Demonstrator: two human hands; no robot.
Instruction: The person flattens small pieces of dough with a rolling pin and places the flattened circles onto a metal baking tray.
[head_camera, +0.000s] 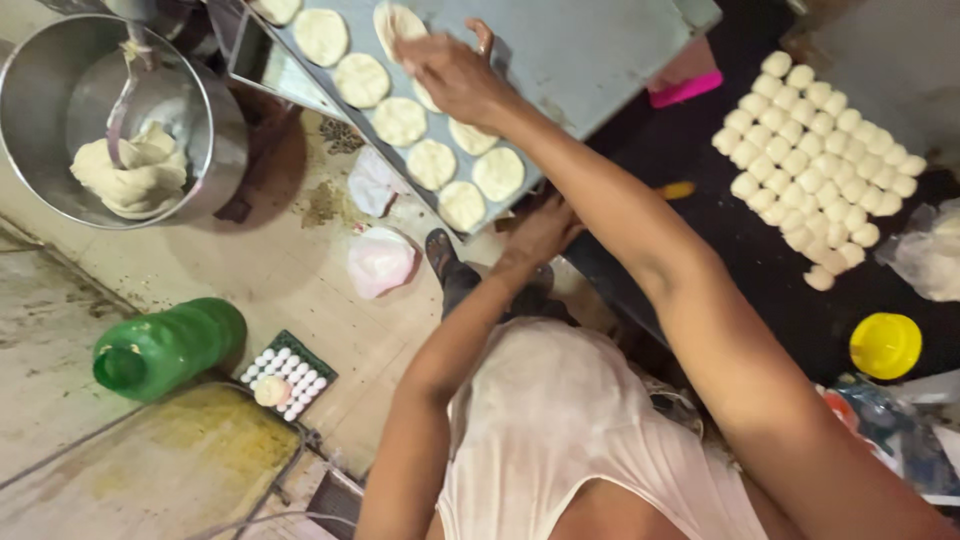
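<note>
A grey metal tray (600, 50) carries several flattened dough discs (399, 121) in two rows. My right hand (455, 72) reaches across the tray, and its fingers pinch a dough disc (393, 20) at the far end of a row. My left hand (541, 233) is at the tray's near edge, next to the last discs, with its fingers curled on the rim. On the dark table to the right lies a tight grid of several small round dough balls (815, 160).
A steel mixer bowl (40, 90) with a lump of dough (130, 165) stands at left. On the floor are a green plastic bottle (165, 345), an egg tray (287, 375) and crumpled bags (380, 260). A yellow lid (885, 345) and pink scraper (685, 90) lie on the table.
</note>
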